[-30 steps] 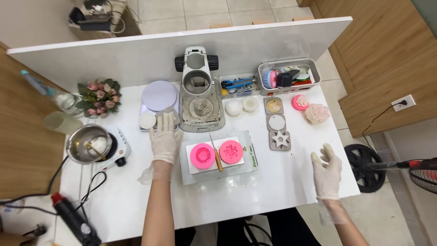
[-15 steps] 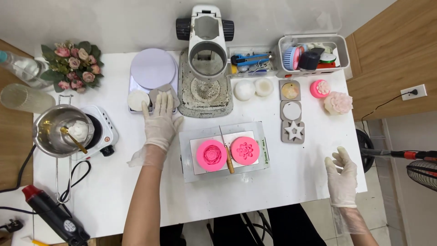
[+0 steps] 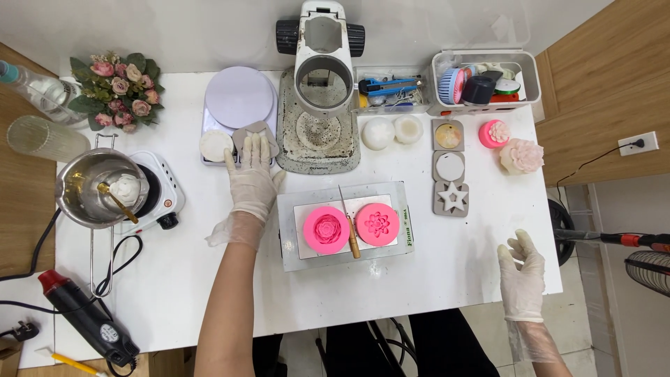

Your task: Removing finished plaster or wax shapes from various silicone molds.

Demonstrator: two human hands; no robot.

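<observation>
Grey flower-shaped mould (image 3: 252, 134) lies upper left of centre on the white tabletop (image 3: 209, 279), under the fingertips of the gloved left hand (image 3: 252, 183) (flat, fingers spread, gripping nothing). Right hand (image 3: 521, 271) hovers open and empty at lower right, well apart. Two pink round moulds (image 3: 352, 227) sit mid-frame.

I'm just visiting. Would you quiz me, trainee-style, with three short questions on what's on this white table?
1. True or false: the left hand lies flat on a grey mould beside the scale.
2. How many pink moulds sit on the tray?
3. The right hand is: A) gripping a tool, B) open, holding nothing.

Key: 1 true; 2 two; 3 B.
</observation>
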